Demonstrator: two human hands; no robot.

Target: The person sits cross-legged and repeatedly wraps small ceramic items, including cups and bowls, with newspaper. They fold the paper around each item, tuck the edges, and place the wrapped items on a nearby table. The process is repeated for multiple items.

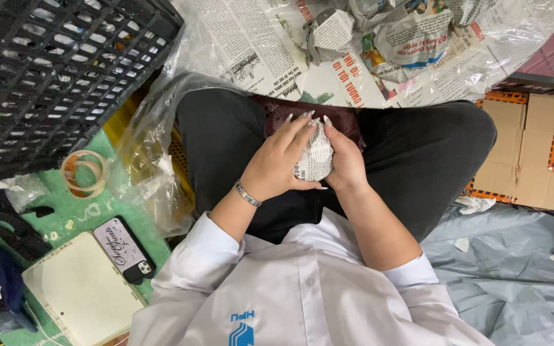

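Both hands close around a newspaper-wrapped bundle (318,158) held over my lap. My left hand (277,160) cups its left side, fingers spread over the paper; a silver bracelet (247,193) sits on that wrist. My right hand (344,163) grips the right side of the bundle, thumb along its top. What is inside the wrapping is hidden. I sit in black trousers and a white shirt.
Plastic sheet with newspapers and wrapped bundles (354,45) lies ahead. A black plastic crate (52,70) stands upper left. A tape roll (84,173), a phone (123,250) and a white flat box (81,291) lie on the green mat at left. Cardboard boxes (533,154) sit right.
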